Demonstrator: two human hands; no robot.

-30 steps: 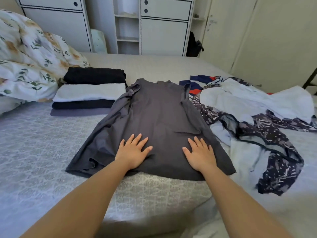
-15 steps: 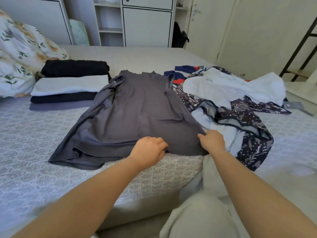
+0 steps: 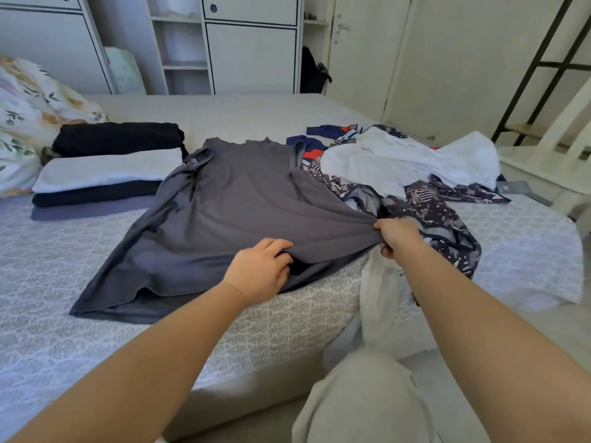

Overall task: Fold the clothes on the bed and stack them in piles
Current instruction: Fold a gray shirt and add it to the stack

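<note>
Nearest, a knee in pale trousers, below the bed edge; two bare forearms reaching up from the bottom of the view toward the dress.

Left hand at the dress's near hem, left of its middle; fingers curled round a bunch of grey cloth, hem raised slightly off the bed. Right hand at the dress's near right corner; fingers and thumb pinched on the hem, cloth pulled taut between the two hands, corner lifted clear of the patterned cover.

Dress spread flat otherwise, straps pointing away, near left corner lying loose and partly doubled under itself; centred on the bed, running from the near edge toward the middle.

Right of the dress and touching its side, an unfolded heap: dark patterned fabric nearest, white cloth on top, a navy, red and white piece at the far end; a pale garment hanging over the bed edge just below the right hand.

Left of the dress, at its strap end, a folded pile: lilac at the bottom, then dark, then white, with a black piece behind; dress's left strap touching the pile's right end.

Farther left of the pile, floral pillows; beyond the bed, white cupboards and a dark bag beside a door; far right, a black ladder frame.
</note>
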